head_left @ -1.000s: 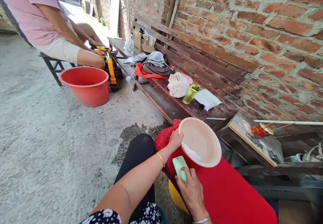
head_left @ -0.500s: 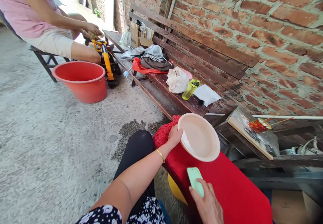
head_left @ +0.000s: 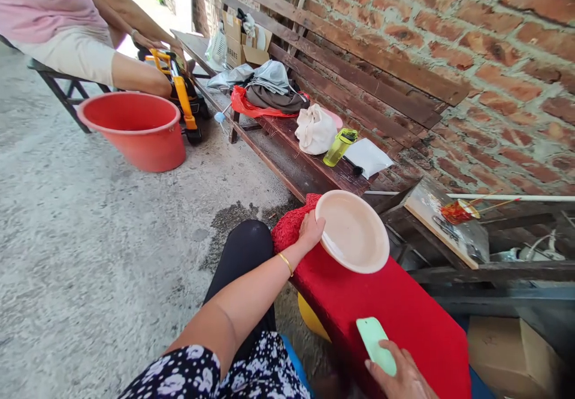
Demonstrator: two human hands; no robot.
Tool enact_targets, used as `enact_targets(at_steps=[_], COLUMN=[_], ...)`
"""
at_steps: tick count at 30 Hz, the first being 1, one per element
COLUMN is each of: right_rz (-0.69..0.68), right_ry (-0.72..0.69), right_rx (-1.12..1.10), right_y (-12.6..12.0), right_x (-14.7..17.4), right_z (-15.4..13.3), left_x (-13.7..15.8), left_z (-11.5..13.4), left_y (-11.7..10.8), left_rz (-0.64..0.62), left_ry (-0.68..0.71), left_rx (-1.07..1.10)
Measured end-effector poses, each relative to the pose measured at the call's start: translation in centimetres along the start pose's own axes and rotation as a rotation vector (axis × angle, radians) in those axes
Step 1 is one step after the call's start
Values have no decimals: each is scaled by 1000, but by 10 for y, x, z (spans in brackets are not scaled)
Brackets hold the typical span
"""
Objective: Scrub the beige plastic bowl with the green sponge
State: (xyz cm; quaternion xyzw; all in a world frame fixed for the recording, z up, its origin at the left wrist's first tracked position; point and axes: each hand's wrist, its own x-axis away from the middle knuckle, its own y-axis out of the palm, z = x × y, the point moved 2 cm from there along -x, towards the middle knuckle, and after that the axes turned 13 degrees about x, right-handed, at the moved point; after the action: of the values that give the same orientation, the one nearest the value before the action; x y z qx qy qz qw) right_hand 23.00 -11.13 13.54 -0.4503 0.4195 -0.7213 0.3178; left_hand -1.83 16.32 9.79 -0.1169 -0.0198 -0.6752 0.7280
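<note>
My left hand (head_left: pixel 311 231) is closed on the near-left rim of a cream plastic basin (head_left: pixel 353 231), thumb over the edge. The basin rests on a red cloth (head_left: pixel 404 309) spread over a long narrow surface and seems to have some water in it. Lower down, over the cloth, my right hand (head_left: pixel 399 372) grips a pale green oblong tool (head_left: pixel 375 345) with a small hole at its far end. The tool's underside is hidden, so I cannot tell its exact kind. A gap of cloth lies between tool and basin.
A wooden bench (head_left: pixel 309 171) along the brick wall bears a white cloth bag (head_left: pixel 315 129), a green bottle (head_left: pixel 340 147) and a white packet (head_left: pixel 367 158). A red tub (head_left: pixel 139 141) stands left, beside a seated person (head_left: pixel 76 45). Right are a board (head_left: pixel 449 225) and a cardboard box (head_left: pixel 503 351).
My right hand has moved right and down with the green tool, farther from the basin. My left hand keeps its hold on the rim. The seated person's hands have lowered.
</note>
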Motion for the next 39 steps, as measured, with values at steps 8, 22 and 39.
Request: enact_targets(at_steps=[8, 22, 39], right_rz=[284, 195, 130], right_ry=[-253, 88, 549], right_rx=[-171, -107, -323], right_y=[-20, -4, 61], right_x=[-7, 12, 52], right_z=[-123, -31, 105], left_x=[-1, -5, -14], left_z=[0, -10, -25], left_y=[-2, 1, 2], left_rz=[-14, 35, 71], left_ry=[5, 45, 67], left_rx=[12, 54, 129])
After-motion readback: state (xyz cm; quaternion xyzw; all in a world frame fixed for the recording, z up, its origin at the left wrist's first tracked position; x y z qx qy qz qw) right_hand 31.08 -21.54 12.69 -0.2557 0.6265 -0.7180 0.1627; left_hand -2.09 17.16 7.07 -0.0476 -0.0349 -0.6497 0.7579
